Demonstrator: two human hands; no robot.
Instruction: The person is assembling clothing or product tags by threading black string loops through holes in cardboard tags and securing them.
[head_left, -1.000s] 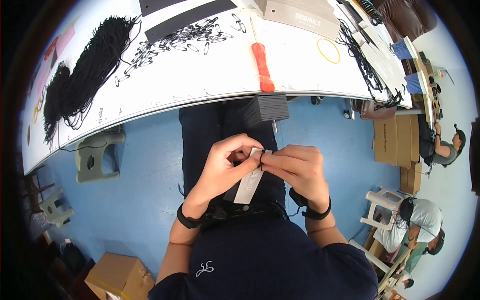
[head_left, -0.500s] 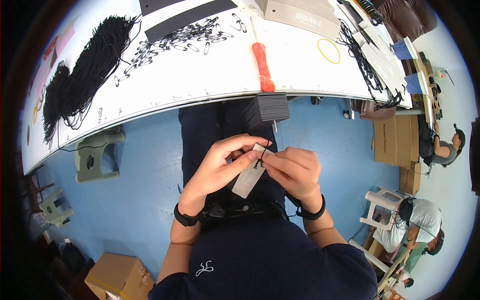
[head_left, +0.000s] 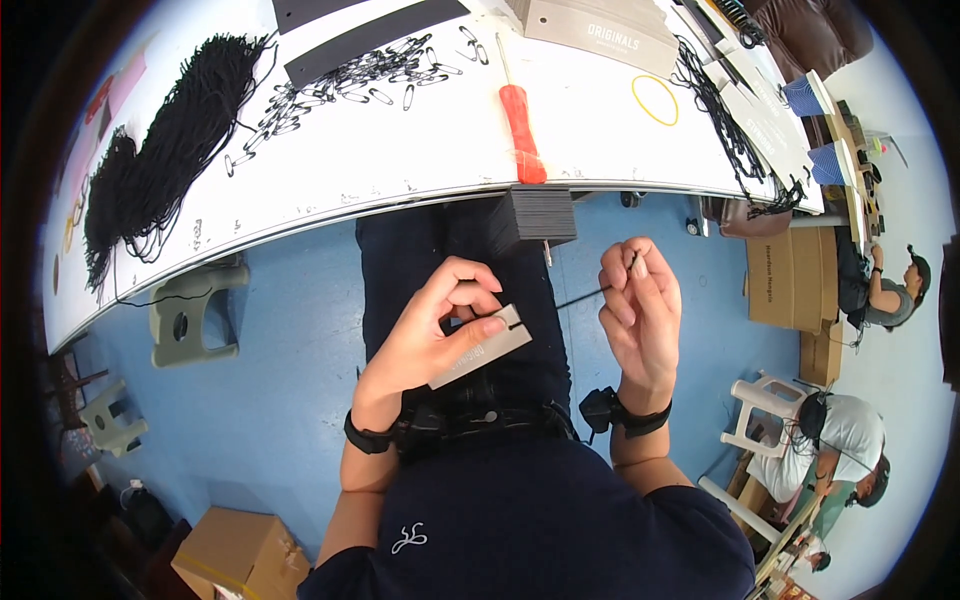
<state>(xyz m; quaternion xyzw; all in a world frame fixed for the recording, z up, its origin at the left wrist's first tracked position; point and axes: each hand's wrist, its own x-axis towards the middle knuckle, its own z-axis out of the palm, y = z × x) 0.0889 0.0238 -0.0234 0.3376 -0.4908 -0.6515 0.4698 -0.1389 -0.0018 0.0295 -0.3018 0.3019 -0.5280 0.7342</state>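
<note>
My left hand [head_left: 425, 335] pinches a grey-beige hang tag [head_left: 493, 354] between thumb and fingers, over my lap. A short black strand lies across the tag's upper end. My right hand [head_left: 645, 315], off to the right and a little higher, has its fingers closed on a thin black cord [head_left: 582, 297]. This cord stretches from those fingers toward the tag; against my dark trousers I cannot tell whether the two join. Just beyond my hands, a stack of dark cards [head_left: 540, 217] sticks out below the table edge.
On the white table [head_left: 400, 150] lie a bundle of black cords [head_left: 185, 130], several black safety pins [head_left: 350, 75], a red-handled awl [head_left: 519, 130], a yellow rubber band [head_left: 656, 100] and a stack of grey tags [head_left: 600, 35]. A stool [head_left: 195, 315] stands at left. People sit at far right.
My right hand has moved away from the tag, up and to the right, drawing the black cord out taut. My left hand has kept the tag and turned it flatter.
</note>
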